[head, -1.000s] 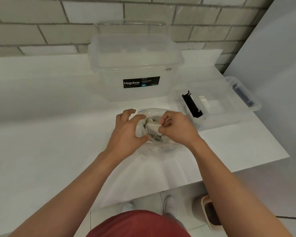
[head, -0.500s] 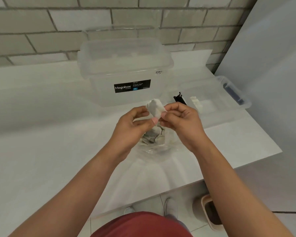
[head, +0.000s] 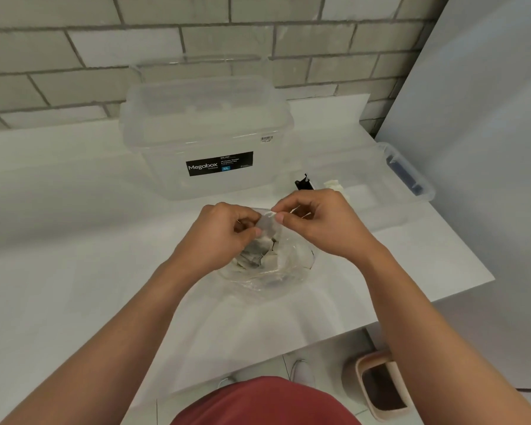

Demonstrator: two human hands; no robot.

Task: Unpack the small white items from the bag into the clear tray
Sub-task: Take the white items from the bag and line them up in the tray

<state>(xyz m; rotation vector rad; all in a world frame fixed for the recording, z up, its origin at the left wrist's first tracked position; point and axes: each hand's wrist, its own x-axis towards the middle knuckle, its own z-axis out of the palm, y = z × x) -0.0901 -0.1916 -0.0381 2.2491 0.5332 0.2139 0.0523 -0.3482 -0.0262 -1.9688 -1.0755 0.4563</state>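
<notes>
Head view: my left hand [head: 227, 237] and right hand [head: 316, 222] pinch one small white item [head: 269, 223] above the open plastic bag [head: 288, 268].
Some white pieces [head: 334, 185] already lie in the clear tray [head: 390, 210] on my right; more packets [head: 255, 256] remain bagged, so unpacking looks partly done.

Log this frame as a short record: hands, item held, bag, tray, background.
left hand: pinches small white item above bag
right hand: pinches same item
bag: clear plastic bag on white table, other white items inside
tray: clear plastic tray at right, holding unpacked white items and black part
behind: lidded clear Megabox storage box
</notes>
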